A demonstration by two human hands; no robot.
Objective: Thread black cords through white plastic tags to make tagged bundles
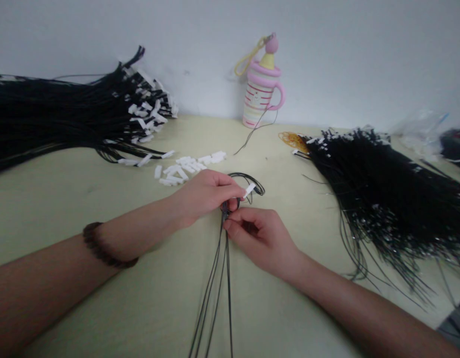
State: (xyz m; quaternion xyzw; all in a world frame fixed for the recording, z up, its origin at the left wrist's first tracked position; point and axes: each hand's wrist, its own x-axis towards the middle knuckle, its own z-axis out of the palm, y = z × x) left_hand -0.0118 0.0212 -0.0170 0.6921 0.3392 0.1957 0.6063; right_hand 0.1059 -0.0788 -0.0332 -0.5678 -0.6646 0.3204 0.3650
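Observation:
My left hand (215, 193), with a dark beaded bracelet (106, 246) on its wrist, is closed on a bundle of thin black wires. A white connector piece (249, 189) sticks out beyond its fingertips, beside a loop of black wire (248, 176). Just below and to the right, the thumb and finger of my right hand (261, 236) pinch the same black wires (223, 258). From there several strands spread down towards the bottom edge. Fingers hide the exact spot where the wires are gripped.
Loose white connectors (188, 166) lie beyond my left hand. A large bundle of black wires with white ends (76, 109) rests at the left, another black wire bundle (394, 194) at the right. A pink-and-white cup (257, 97) stands against the wall near a clear plastic bag (421, 136).

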